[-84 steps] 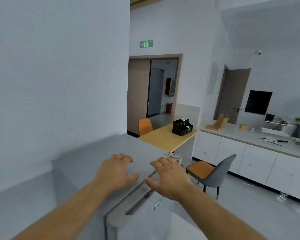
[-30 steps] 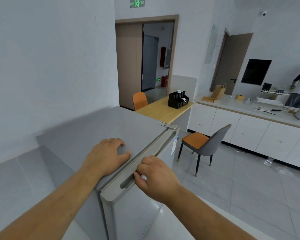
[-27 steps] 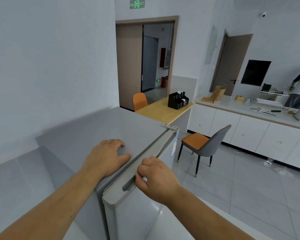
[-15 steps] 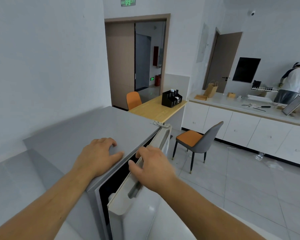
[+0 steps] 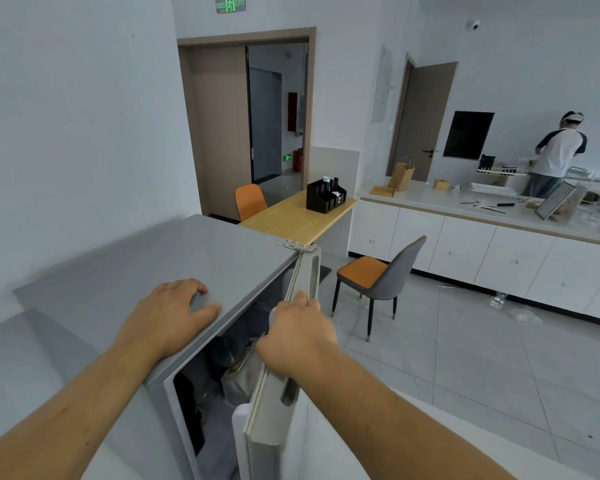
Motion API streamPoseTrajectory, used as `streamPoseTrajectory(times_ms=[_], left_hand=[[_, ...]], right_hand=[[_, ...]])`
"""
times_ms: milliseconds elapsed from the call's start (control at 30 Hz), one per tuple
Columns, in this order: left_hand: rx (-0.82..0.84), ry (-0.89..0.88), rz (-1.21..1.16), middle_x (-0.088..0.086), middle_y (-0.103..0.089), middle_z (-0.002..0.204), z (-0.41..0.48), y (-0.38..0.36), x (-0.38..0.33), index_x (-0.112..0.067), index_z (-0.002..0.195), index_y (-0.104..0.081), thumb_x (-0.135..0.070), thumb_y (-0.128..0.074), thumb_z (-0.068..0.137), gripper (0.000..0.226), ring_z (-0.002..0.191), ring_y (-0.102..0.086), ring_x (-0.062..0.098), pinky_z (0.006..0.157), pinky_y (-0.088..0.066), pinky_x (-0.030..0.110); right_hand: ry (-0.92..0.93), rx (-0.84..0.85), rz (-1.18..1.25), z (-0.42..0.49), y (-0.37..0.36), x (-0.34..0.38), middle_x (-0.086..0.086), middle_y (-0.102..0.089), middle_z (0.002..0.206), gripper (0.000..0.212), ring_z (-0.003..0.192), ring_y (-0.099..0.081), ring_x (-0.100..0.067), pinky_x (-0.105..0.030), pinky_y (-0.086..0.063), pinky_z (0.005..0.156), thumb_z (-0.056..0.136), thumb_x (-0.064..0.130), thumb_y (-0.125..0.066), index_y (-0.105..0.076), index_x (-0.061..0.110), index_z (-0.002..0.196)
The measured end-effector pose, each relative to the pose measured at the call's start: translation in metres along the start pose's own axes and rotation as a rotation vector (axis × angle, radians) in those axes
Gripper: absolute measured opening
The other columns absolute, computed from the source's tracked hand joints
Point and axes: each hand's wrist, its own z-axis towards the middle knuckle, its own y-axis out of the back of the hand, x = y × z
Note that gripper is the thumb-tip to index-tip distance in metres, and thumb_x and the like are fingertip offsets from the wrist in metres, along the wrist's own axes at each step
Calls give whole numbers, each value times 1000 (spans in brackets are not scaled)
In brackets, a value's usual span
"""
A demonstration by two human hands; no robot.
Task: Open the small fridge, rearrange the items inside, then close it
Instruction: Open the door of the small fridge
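A small grey fridge [image 5: 194, 258] stands against the left wall below me. Its door [image 5: 274, 414] is swung partly open, hinged at the far corner. My right hand [image 5: 297, 336] grips the top edge of the door. My left hand [image 5: 168, 315] lies flat on the fridge top near the front edge, fingers spread. Through the gap I see dark items and a pale bag [image 5: 238, 372] inside, too dim to tell apart.
A grey and orange chair [image 5: 378, 278] stands just beyond the door's swing. A wooden table [image 5: 291, 220] with a black organiser [image 5: 324, 195] sits behind the fridge. White cabinets [image 5: 482, 258] line the right wall, where a person [image 5: 555, 154] works at the counter.
The door went from shut to partly open, swinging out to the right. My right hand moved with it on the top edge. My left hand stayed on the fridge top.
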Motion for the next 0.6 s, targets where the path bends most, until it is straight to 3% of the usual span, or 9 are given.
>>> streamPoseTrajectory(times_ms=[167,333,467,600], left_hand=[[-4,0,0,-9,-63,131,0,-2,1,-39,121,-58,-74,-49,87,50,120,-54,17,94,-49,42],[3,0,9,-8,-63,128,2,-3,4,-39,120,-57,-77,-46,85,53,117,-55,17,92,-49,42],[7,-4,7,-8,-64,127,4,-5,6,-39,118,-58,-75,-49,87,48,114,-55,18,91,-49,41],[-13,-22,2,-7,-65,123,5,-8,9,-39,117,-58,-74,-51,88,47,104,-53,13,86,-48,38]], right_hand=[[18,-73,-44,-10,5,-23,-14,-51,128,53,114,-51,-31,-44,-54,85,88,33,-67,-52,13,134],[-36,-110,-26,-15,8,-43,-13,-49,123,64,106,-56,-34,-42,-52,72,87,32,-73,-40,10,137],[-96,-85,-12,-19,11,-63,-8,-41,101,48,81,-53,-29,-39,-44,61,90,34,-69,-49,11,128],[-89,-88,-22,-24,15,-85,-10,-52,101,35,78,-51,-29,-39,-45,62,90,24,-65,-52,12,121]])
